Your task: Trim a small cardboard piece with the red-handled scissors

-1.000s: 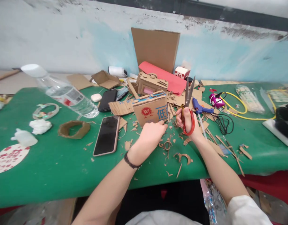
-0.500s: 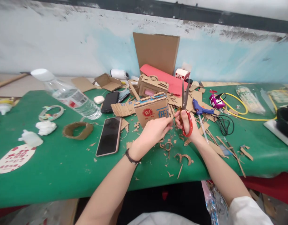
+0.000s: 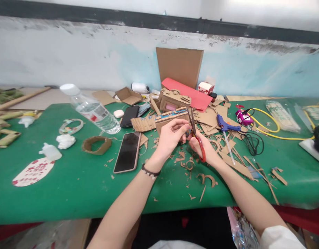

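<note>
1. Over the middle of a long green-covered table point(image 3: 83, 197), the two hands work close together, fingertips just beside each other; whether they touch cannot be told.
2. The right hand point(image 3: 203, 147) is closed around a pair of metal scissors with red looped handles point(image 3: 201, 151); the blades point away from the person, slightly parted.
3. The left hand point(image 3: 171, 135) has its fingertips pinched on a small brown-and-blue scrap point(image 3: 188, 131) right by the blades; most of it is hidden, so its shape is unclear.
4. Directly behind the left hand stands a brown cardboard box with blue printing on its top edge point(image 3: 172, 117), partly covered by the fingers.
5. Farther back sit a brown cardboard model shaped like a camera point(image 3: 175, 100) and a curved red sheet point(image 3: 187, 92), with a tall plain cardboard panel point(image 3: 178, 67) upright near the wall.
6. Right of the right hand lies a blue glue gun point(image 3: 228, 126), near a purple adapter point(image 3: 244, 118) with a yellow cable point(image 3: 263, 128).
7. Left of the left forearm rest a dark-screened phone point(image 3: 127, 152), a brown many-sided cardboard ring point(image 3: 103, 147) and a clear water bottle with a white cap point(image 3: 97, 112).
8. Loose brown cardboard offcuts point(image 3: 210, 180) litter the cloth below the hands.
</note>
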The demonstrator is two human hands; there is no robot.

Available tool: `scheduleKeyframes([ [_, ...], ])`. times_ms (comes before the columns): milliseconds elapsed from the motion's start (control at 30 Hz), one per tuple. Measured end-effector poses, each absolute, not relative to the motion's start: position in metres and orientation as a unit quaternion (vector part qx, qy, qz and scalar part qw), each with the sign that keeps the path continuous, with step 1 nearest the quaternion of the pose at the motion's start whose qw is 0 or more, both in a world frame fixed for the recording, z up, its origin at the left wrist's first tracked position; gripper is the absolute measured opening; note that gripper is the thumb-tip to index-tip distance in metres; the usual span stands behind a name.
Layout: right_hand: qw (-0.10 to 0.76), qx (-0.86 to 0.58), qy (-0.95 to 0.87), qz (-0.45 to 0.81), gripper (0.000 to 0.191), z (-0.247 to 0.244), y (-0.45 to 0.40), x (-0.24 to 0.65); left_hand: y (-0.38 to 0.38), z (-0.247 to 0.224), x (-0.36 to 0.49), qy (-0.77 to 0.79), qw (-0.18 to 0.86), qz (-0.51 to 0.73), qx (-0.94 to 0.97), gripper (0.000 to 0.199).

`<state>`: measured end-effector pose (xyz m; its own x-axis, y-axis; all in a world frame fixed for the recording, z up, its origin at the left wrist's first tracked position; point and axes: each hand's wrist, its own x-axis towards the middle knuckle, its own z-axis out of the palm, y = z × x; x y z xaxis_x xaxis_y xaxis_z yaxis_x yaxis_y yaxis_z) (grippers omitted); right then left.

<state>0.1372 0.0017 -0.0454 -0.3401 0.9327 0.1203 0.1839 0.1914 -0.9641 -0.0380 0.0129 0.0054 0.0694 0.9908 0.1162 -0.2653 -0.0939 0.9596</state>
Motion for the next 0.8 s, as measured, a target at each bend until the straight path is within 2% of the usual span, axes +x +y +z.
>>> scheduleKeyframes([
  [800, 0.345, -0.455, -0.721, 0.391, 0.050, -0.0382, -0.0014, 0.1387, 0.0113, 0.0111, -0.0361, 0.392, 0.562, 0.578, 0.444, 0.047],
])
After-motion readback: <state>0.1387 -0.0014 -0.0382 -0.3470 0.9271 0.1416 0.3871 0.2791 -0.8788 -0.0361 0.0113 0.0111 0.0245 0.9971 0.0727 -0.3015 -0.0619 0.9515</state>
